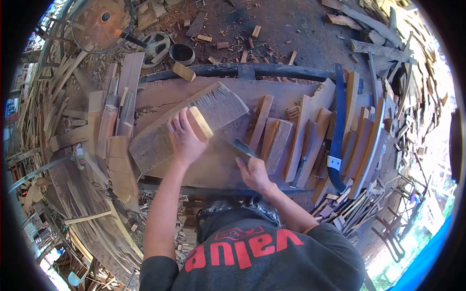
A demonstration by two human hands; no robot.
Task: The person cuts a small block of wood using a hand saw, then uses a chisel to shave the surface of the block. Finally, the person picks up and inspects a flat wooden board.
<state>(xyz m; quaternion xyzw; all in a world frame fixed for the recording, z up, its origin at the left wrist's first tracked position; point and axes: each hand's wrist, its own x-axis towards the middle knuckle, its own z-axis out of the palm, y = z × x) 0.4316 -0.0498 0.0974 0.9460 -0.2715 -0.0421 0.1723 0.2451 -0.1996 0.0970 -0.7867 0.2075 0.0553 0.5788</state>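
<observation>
My left hand [187, 138] is closed around a small light wooden block [200, 122], holding it tilted over a thick rough plank [184, 127]. To its right, my right hand [254, 172] grips a dark flat-bladed tool [244, 147] that points up and left toward the block. Motion blurs the area between tool and block, and I cannot tell the tool's exact kind. The thick plank lies slantwise on a wide wooden bench board [165, 89]. Just right of the tool sits a short chunky wood piece [276, 145].
Several boards [306, 138] lie side by side on the right, with a blue-bladed handsaw [338, 121] among them. Stacked planks [121, 167] line the left. A small wood block [184, 72] rests at the bench's far edge, near a dark bowl [182, 53] and a spoked wheel [156, 48].
</observation>
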